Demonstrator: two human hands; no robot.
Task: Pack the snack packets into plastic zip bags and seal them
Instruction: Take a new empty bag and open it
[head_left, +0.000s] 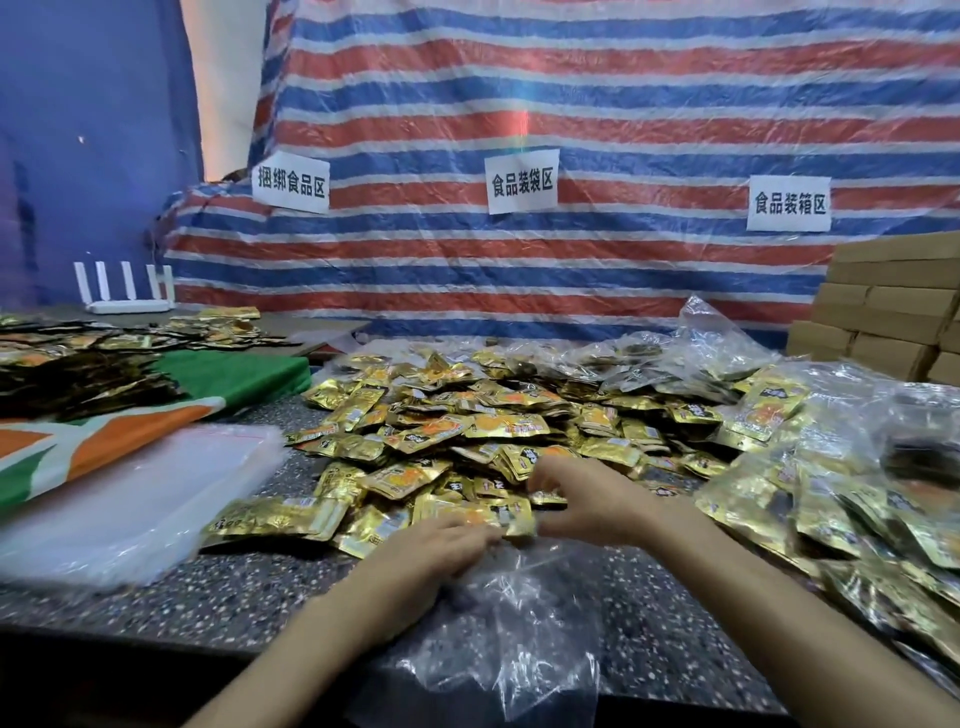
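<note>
Tarpaulin (519, 104), striped red, blue and white, hangs across the whole back, with three paper signs (522, 181) fixed to it. Speckled dark table (260, 587) runs below it from left to right. Loose pile of gold snack packets (493, 421) covers the table's middle, its near edge reaching the hands. Filled clear bags (857, 493) of the same packets are heaped along the right side, in front of stacked cardboard boxes (893, 312) at the far right. On the left lies a green, orange and white cloth (234, 374), with more packets beyond it, and a flat stack of empty clear bags (130, 499) sits beside the cloth, nearer the table edge. White router (124, 291) with upright antennas stands far left at the back. One crumpled clear zip bag (509, 623) lies on the table's near edge between the two forearms, its mouth towards the pile. Both bare arms reach forward from the bottom corners and converge at the pile's near edge. Left hand (441, 540) lies palm down on the bag's mouth end, fingers nearly straight, tips touching a packet; it grips nothing visible. Right hand (582, 493) is arched just beyond, fingers bent down onto packets, thumb pointing left; blur hides whether it pinches one, so I cannot tell.
</note>
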